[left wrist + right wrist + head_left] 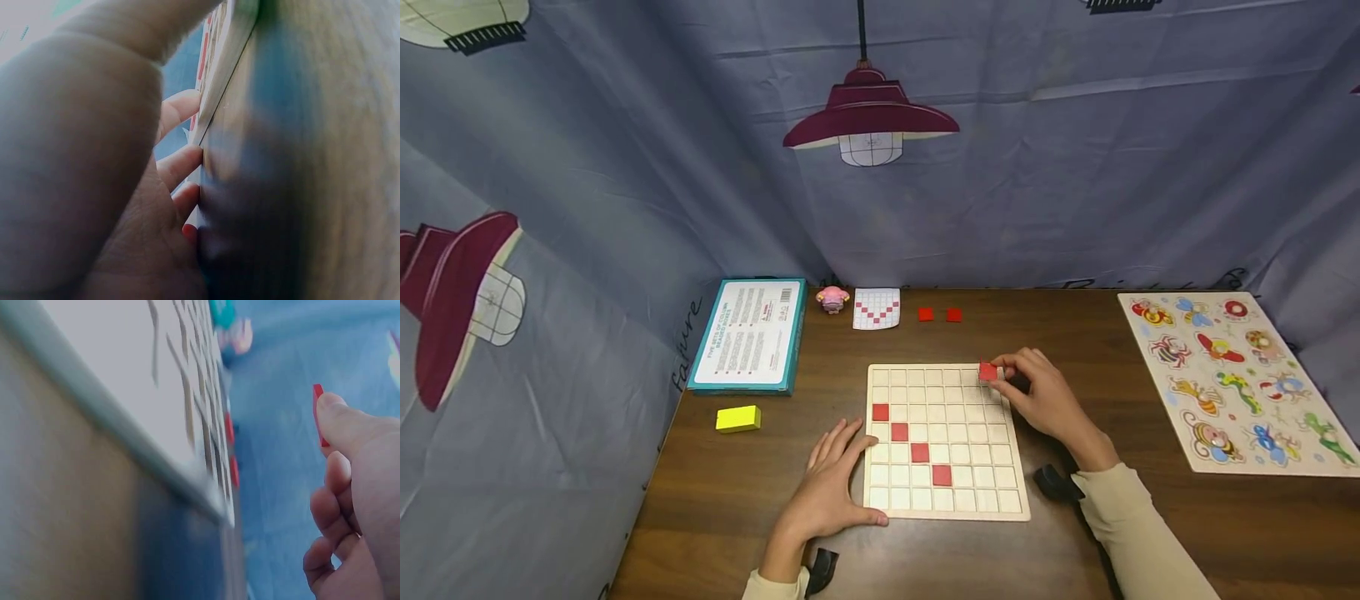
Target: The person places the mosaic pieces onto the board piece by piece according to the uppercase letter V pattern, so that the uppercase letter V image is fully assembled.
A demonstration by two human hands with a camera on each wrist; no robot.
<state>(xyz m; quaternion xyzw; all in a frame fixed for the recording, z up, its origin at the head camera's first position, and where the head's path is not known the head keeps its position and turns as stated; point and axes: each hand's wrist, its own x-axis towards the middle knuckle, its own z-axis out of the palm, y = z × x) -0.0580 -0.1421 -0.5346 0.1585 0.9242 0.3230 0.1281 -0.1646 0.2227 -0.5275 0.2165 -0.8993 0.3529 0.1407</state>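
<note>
A pale wooden grid board [951,505] lies on the table, with several red square tiles [920,453] in its cells, stepping diagonally down to the right. My right hand [1048,400] pinches another red square tile [988,372] between thumb and fingers near the board's far right corner. In the right wrist view that tile [319,415] is seen edge-on, raised off the board. My left hand [829,492] rests at the board's left side, index finger on the left edge and thumb by the near left corner. The left wrist view shows its fingers [180,165] loosely extended against the edge.
Two loose red tiles [953,315] lie beyond the board, beside a pattern card [876,320] and a pink figurine [832,300]. To the left are a teal-edged box [748,333] and a yellow block [738,419]. An insect puzzle board [1228,379] lies at right.
</note>
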